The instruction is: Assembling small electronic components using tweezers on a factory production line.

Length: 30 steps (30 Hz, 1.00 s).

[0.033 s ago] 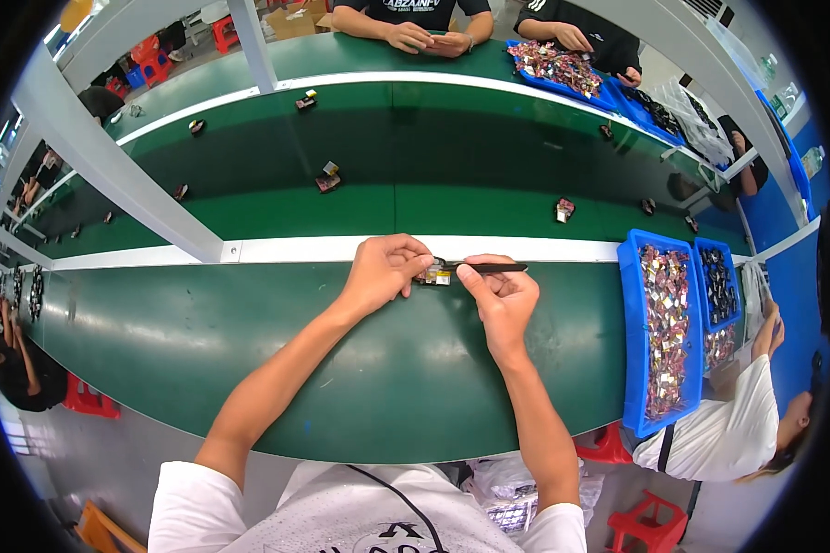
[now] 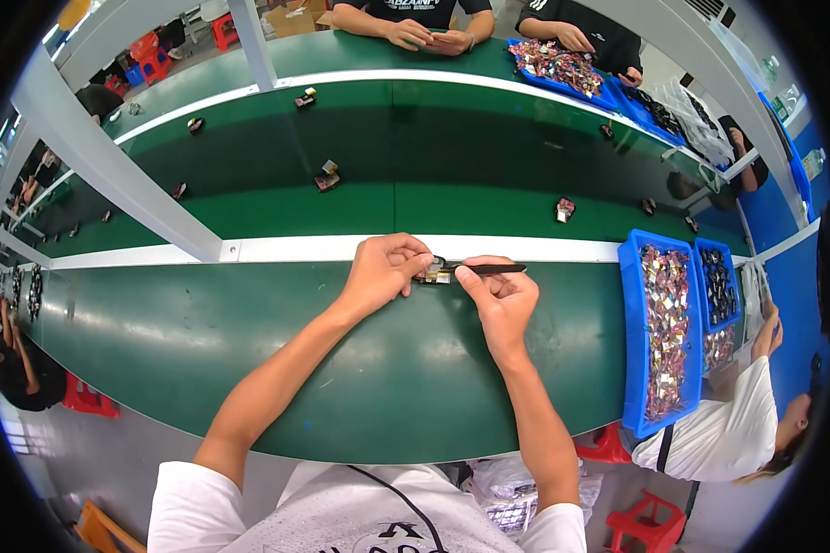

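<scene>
Both hands mid-assembly: left hand (image 2: 385, 269) pinches small part (image 2: 433, 275), right hand (image 2: 500, 297) grips black tweezers (image 2: 489, 269) at it; next needs steady tip placement.

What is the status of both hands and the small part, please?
Left hand pinches small part at the green table edge. Right hand holds black tool, tip at the part. Nothing in the way.

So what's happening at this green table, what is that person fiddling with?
A person at a long green table is working on a small part near its white strip. The left hand pinches the part in place, while the right hand holds a thin black tool with its tip at the part. A blue tray of small shiny pieces sits to the right. Other people work across the table and alongside.
</scene>
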{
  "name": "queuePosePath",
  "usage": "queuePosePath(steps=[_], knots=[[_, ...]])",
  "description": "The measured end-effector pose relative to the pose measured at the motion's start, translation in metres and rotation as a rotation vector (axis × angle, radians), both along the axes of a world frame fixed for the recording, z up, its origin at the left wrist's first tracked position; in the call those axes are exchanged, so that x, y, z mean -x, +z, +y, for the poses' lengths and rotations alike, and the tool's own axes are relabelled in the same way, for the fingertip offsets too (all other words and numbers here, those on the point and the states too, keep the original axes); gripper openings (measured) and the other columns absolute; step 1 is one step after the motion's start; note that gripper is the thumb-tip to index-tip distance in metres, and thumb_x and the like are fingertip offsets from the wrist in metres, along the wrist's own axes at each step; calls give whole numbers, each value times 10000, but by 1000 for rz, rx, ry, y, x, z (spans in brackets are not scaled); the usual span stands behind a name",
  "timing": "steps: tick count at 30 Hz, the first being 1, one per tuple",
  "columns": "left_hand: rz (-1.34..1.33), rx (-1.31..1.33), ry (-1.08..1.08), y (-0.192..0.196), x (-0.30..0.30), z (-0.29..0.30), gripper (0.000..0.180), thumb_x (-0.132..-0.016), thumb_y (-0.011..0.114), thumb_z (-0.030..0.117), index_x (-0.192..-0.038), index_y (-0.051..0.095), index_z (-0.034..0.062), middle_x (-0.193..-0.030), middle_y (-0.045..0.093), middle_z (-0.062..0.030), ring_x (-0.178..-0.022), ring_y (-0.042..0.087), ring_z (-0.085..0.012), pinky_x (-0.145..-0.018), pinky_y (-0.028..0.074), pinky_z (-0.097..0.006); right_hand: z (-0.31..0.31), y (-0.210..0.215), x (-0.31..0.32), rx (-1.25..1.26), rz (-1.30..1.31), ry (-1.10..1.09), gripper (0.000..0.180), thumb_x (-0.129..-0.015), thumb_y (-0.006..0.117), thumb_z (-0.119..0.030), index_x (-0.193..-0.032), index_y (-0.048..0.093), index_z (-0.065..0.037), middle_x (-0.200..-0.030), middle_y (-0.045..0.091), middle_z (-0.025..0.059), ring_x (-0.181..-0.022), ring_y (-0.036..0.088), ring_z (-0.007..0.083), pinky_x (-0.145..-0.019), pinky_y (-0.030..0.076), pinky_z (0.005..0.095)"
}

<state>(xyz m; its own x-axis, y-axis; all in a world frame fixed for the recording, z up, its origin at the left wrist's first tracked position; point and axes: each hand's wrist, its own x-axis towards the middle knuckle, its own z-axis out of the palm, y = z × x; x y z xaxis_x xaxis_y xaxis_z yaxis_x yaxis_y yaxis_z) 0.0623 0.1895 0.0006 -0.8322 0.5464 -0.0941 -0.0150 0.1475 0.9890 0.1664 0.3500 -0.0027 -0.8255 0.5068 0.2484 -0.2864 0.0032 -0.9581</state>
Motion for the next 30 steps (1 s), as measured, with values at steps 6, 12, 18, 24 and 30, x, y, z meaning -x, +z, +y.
queuePosePath(steps=[6, 12, 18, 24, 30], knots=[[28, -36, 66, -11, -1, 3, 162, -973, 686, 97, -1016, 703, -58, -747, 681, -55, -533, 534, -63, -488, 425, -234, -4, -11, -2, -200, -85, -52, 81, -867, 789, -1, -938, 751, 2, -598, 509, -88, -503, 345, -15, -469, 234, 210], [28, -110, 72, -15, -5, 10, 158, -981, 679, 102, -988, 681, -56, -746, 667, -47, -541, 529, -62, -492, 430, -232, 1, -11, -4, -267, -112, -91, 104, -856, 807, -23, -949, 761, -17, -533, 440, -91, -485, 320, -12, -465, 217, 218], [70, -121, 63, -16, -7, 13, 153, -984, 673, 105, -981, 672, -49, -742, 668, -51, -520, 570, -72, -460, 410, -222, 4, -14, -6, -272, -148, -105, 120, -853, 818, -50, -957, 766, -18, -523, 422, -94, -476, 302, -6, -463, 202, 227], [76, -91, 55, -10, -9, 17, 149, -985, 672, 106, -1005, 674, -42, -748, 683, -66, -527, 637, -102, -398, 386, -227, 8, -14, -8, -292, -148, -126, 113, -858, 816, -45, -955, 768, -16, -532, 406, -105, -482, 280, -9, -462, 179, 238], [19, -140, 26, -9, -11, 16, 153, -992, 663, 94, -1028, 674, -55, -766, 688, -82, -539, 653, -116, -409, 416, -229, 8, -3, -6, 88, -160, 23, 80, -899, 750, 42, -975, 728, 50, -794, 678, 13, -685, 598, 45, -591, 444, 200]])
